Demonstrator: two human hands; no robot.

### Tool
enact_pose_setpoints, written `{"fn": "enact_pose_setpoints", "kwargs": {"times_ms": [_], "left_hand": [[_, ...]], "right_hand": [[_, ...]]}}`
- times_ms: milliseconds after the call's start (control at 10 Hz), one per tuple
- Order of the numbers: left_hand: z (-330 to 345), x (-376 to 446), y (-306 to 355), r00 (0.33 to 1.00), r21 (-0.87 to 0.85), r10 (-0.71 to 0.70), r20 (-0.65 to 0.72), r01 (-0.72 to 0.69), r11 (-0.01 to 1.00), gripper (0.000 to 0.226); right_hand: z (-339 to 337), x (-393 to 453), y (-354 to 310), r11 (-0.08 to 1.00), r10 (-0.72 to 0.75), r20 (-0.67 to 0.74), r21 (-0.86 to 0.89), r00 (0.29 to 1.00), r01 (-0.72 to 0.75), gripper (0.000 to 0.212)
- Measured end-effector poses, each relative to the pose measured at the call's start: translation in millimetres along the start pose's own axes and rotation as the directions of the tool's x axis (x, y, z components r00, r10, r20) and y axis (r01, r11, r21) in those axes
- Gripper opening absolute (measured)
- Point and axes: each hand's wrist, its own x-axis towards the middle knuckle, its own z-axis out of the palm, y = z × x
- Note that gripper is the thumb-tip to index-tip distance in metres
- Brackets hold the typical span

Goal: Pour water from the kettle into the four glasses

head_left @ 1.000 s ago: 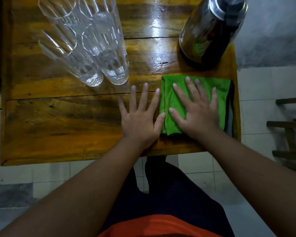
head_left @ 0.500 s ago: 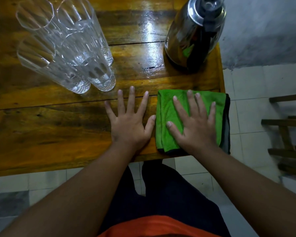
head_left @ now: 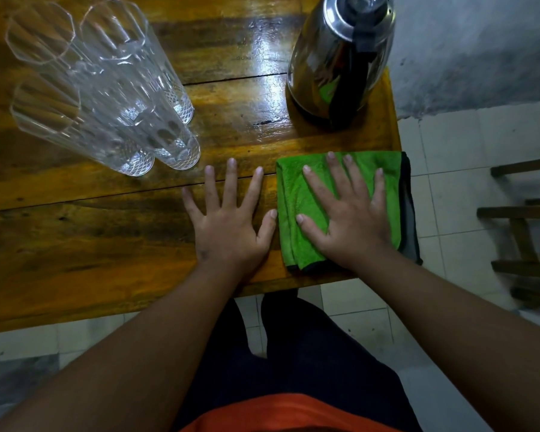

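Several tall clear faceted glasses [head_left: 106,98] stand upright and close together at the table's back left; they look empty. A shiny steel kettle [head_left: 334,57] with a black handle stands at the back right corner. My left hand [head_left: 231,219] lies flat on the wood with fingers spread, between the glasses and a folded green cloth [head_left: 290,194]. My right hand [head_left: 346,210] rests flat on top of that cloth, fingers apart, holding nothing. Both hands are in front of the kettle and apart from it.
The glossy wooden table [head_left: 75,238] ends just right of the cloth and kettle. Beyond it are a white tiled floor [head_left: 468,145], a grey wall at the top right and a dark wooden frame [head_left: 524,213] at the right.
The camera view has shifted, so the glasses and kettle sit lower and further left in frame. Both hands stay flat in the same places on the table and cloth.
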Motion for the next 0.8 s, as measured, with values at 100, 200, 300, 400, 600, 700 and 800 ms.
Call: {"fn": "enact_pose_setpoints", "kwargs": {"times_ms": [100,200,300,400,600,700,800], "left_hand": [[0.6,0.7,-0.4,1.0,0.003,0.002,0.011,-0.002,1.0,0.069],[0.9,1.7,-0.9,1.0,0.0,0.007,0.022,-0.007,1.0,0.069],[-4.0,0.4,1.0,0.997,0.005,0.019,0.072,-0.019,1.0,0.069],[-13.8,2.5,-0.9,0.992,0.002,0.02,0.127,-0.021,1.0,0.07],[-87.0,1.8,13.4,0.998,-0.193,0.063,-0.007,-0.063,0.979,0.069],[-150.7,7.5,16.7,0.983,-0.326,0.053,-0.173,-0.108,0.939,0.07],[-196.7,17.8,7.1,0.955,-0.365,0.058,-0.289,-0.166,0.916,0.07]], "right_hand": [[0.7,0.4,0.3,1.0,-0.002,-0.003,-0.014,1.0,0.002,0.077],[0.4,0.6,0.0,1.0,-0.006,0.0,-0.012,1.0,0.006,0.077],[-3.6,-0.6,-2.5,1.0,0.0,0.036,-0.01,0.999,0.0,0.077],[-13.2,-1.2,-7.0,1.0,0.022,0.062,0.016,0.998,-0.023,0.077],[-77.5,-10.8,-33.0,0.983,0.033,-0.089,0.182,0.995,-0.016,0.074],[-135.5,-1.3,-53.7,0.967,0.021,-0.273,0.251,0.962,0.05,0.074],[-180.6,11.5,-67.4,0.963,0.003,-0.376,0.252,0.927,0.099,0.073]]}}
